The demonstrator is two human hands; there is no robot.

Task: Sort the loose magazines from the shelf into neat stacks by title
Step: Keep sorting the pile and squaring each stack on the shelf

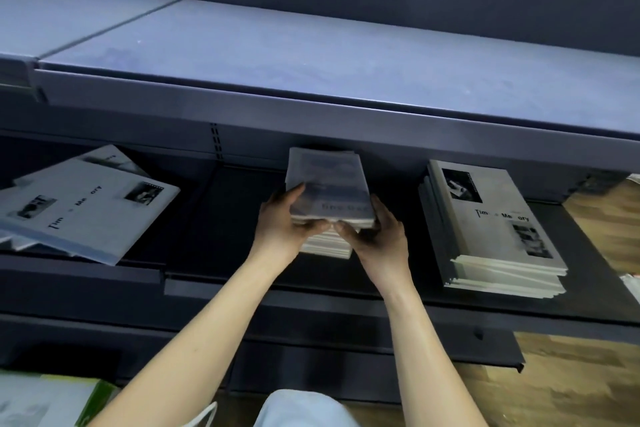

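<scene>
A small stack of grey-covered magazines (329,184) sits on the dark middle shelf (214,218), under the shelf above. My left hand (282,222) grips its near left corner, thumb on the cover. My right hand (377,236) holds the near right corner, fingers curled under the top few copies. A neat stack titled "Time Memory" (491,229) lies to the right. Loose larger "Time Memory" magazines (86,208) lie skewed at the left.
The upper shelf board (311,55) juts out just above the stacks, leaving a low gap. A green-edged item (52,402) lies at the bottom left. Wooden floor (571,392) shows at the right. Dark shelf surface lies between the stacks.
</scene>
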